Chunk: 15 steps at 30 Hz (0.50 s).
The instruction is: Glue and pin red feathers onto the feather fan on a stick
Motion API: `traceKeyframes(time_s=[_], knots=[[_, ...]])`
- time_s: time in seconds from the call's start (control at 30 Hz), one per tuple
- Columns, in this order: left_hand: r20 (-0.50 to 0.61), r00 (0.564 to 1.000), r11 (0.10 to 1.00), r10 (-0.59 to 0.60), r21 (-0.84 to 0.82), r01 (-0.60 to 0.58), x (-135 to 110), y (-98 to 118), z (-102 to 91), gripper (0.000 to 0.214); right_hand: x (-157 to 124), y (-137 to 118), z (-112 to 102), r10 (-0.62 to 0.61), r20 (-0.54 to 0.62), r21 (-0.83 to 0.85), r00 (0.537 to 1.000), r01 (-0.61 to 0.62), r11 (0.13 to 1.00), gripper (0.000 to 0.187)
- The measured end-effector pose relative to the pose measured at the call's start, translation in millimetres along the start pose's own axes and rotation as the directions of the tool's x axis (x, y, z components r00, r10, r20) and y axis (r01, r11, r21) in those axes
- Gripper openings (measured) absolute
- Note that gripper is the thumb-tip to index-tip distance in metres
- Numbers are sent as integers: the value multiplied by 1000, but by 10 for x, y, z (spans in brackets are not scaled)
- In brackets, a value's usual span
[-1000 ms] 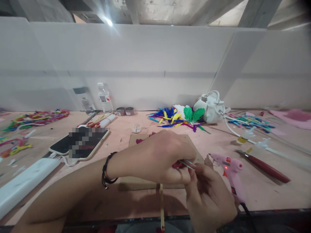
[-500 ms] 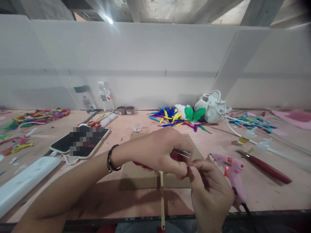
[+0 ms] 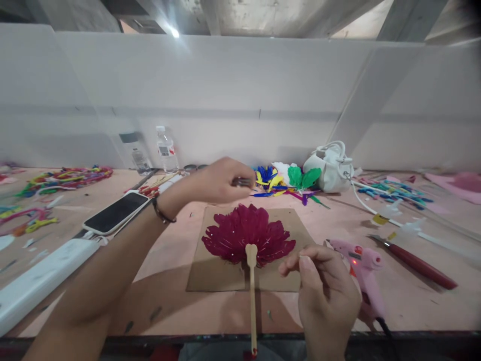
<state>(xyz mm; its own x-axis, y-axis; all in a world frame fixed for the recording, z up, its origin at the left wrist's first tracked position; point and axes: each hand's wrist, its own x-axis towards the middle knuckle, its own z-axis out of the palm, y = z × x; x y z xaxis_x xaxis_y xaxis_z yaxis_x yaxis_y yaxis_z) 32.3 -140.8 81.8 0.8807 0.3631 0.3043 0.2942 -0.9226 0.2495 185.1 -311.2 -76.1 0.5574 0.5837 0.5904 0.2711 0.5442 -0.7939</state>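
Observation:
My left hand [image 3: 221, 181] is stretched out over the far part of the table, closed around metal tweezers [image 3: 243, 182]. Close beneath it lies a dark red feather fan [image 3: 248, 230], dotted with a few small white specks. Its thin wooden handle [image 3: 252, 301] points toward me past the table edge. A piece of brown cardboard [image 3: 210, 276] lies under the feathers. My right hand [image 3: 325, 286] hovers at the cardboard's right side, thumb and forefinger pinched together. Whatever may be between those fingertips is too small to see.
A pink glue gun [image 3: 361, 265] with a lit red light lies right, beside a red-handled knife [image 3: 417, 260] and small glue bottles [image 3: 389, 213]. Coloured feathers [image 3: 278, 178] and a white pouch [image 3: 330, 168] sit behind. Left are a phone [image 3: 116, 213] and a power strip [image 3: 48, 281].
My left hand has moved away from my right, up and leftward with the tweezers, uncovering the red fan. My right hand stays nearly in place, still pinched.

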Motion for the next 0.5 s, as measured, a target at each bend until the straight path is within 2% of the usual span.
traceKeyframes(time_s=[0.07,0.13,0.2,0.33,0.5], knots=[[-11,990,983,-144,115,144,-5,-348,-65,15,3,-5,7,-7,11,-18,1000,7,1000,17],[-38,953,938,-301,167,303,-29,-694,-64,16,4,-4,9,-1,25,-29,1000,2,1000,17],[-57,912,892,-407,191,410,-70,-990,-15,15,8,3,10,13,40,-30,999,-11,999,17],[-55,881,861,-469,192,470,-172,-1363,101,18,27,15,18,37,62,-17,997,-36,999,16],[-24,876,855,-482,209,476,-238,-1569,162,26,27,27,23,89,81,-30,993,-86,996,15]])
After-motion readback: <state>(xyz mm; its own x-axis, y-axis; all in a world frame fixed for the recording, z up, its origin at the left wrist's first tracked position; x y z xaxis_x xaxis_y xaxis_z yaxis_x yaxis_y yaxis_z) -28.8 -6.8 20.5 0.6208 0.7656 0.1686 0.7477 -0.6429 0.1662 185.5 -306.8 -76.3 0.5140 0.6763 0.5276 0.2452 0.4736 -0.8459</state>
